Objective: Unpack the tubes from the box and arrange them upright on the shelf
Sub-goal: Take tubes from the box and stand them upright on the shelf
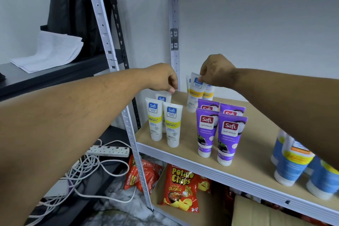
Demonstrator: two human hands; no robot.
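Pinching Safi Perfect White tube (195,92) top: right hand (216,71) fingers; left hand (163,79) fingers curled, seemingly empty.

**A stockroom behind a shop**

Bolt-together metal shelving (216,168) stands against bare white walls. Rows of identical tubes (172,126) fill the shelf, bags of potato chips (180,190) lie below, and a power strip (108,151) with tangled cables sits at left.

2 bare forearms, no sleeves — left grip (165,79), right grip (216,71), ringless
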